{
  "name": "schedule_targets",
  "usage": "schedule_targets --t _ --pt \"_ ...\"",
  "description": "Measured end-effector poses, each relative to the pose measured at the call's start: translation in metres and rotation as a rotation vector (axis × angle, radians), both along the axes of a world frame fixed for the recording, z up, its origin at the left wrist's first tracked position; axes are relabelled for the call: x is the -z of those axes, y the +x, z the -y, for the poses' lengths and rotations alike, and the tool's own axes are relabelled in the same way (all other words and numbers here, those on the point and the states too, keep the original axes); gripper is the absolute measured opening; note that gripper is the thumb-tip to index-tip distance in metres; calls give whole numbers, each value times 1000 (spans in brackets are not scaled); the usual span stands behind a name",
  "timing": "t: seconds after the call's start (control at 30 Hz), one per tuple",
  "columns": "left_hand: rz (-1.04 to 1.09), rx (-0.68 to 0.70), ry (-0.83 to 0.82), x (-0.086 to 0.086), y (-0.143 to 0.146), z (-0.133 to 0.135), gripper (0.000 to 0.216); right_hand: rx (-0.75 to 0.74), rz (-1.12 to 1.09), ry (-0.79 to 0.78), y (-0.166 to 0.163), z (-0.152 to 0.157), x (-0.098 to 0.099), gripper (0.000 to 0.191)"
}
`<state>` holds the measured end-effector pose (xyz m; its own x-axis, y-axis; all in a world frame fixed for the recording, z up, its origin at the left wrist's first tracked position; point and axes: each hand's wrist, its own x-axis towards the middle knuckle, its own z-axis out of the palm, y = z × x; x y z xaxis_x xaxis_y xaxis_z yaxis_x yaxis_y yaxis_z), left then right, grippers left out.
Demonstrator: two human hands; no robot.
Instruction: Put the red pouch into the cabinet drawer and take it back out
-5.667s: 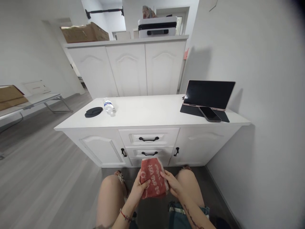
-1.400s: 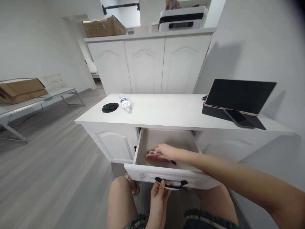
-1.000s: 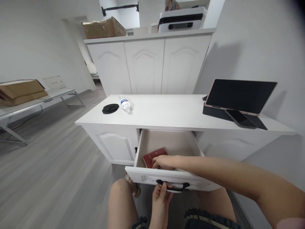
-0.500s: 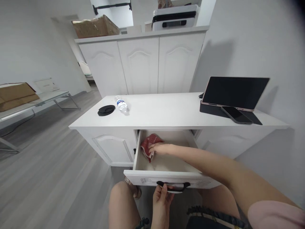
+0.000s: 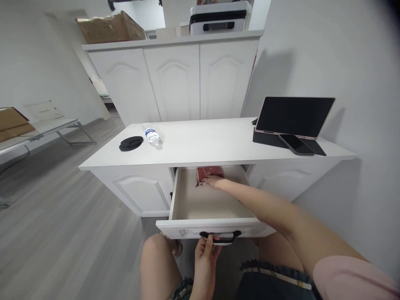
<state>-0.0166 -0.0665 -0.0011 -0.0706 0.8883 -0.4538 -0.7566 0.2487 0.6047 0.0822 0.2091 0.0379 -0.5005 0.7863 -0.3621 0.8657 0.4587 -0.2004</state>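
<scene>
The top drawer [image 5: 187, 227] of a white cabinet stands pulled out in front of my knees. A folded red cloth [image 5: 208, 172] lies at the back of the drawer, under the cabinet top. My right hand [image 5: 214, 182] reaches deep into the drawer, fingers curled on the cloth's near edge. Below, my left hand [image 5: 204, 254] is closed on the black drawer handle [image 5: 220, 237] from underneath.
On the cabinet top [image 5: 203, 143] lie a water bottle [image 5: 151, 134] and a black round lid [image 5: 131, 143] at the left, and a tablet [image 5: 293, 117] with a phone [image 5: 296, 144] at the right by the wall. A taller white cupboard [image 5: 175, 79] stands behind. Grey floor lies left.
The cloth went from both hands into the opened drawer. In the last second my right hand pushed it from the drawer's front to its back. The left hand stayed on the handle.
</scene>
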Motion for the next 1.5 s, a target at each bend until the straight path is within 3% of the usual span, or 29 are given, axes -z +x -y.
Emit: schedule_targets --t 0.23,0.53,0.7,0.97,1.23,1.5 --pt "-11 14 -4 0 -1 -5 32 81 62 -59 40 1 -7 49" --pt "-20 52 27 -5 -4 -1 24 -42 32 -144 66 31 -19 36" --pt "-18 37 24 -5 -4 -2 27 -107 57 -238 71 54 -29 39" --pt "-20 15 4 -6 1 -4 33 -203 86 -444 56 79 -38 47" --pt "-21 -1 -7 -6 3 -4 35 -248 19 -669 33 89 -32 50" --pt "17 42 23 -8 -2 -1 29 -274 71 -580 0 95 -37 58"
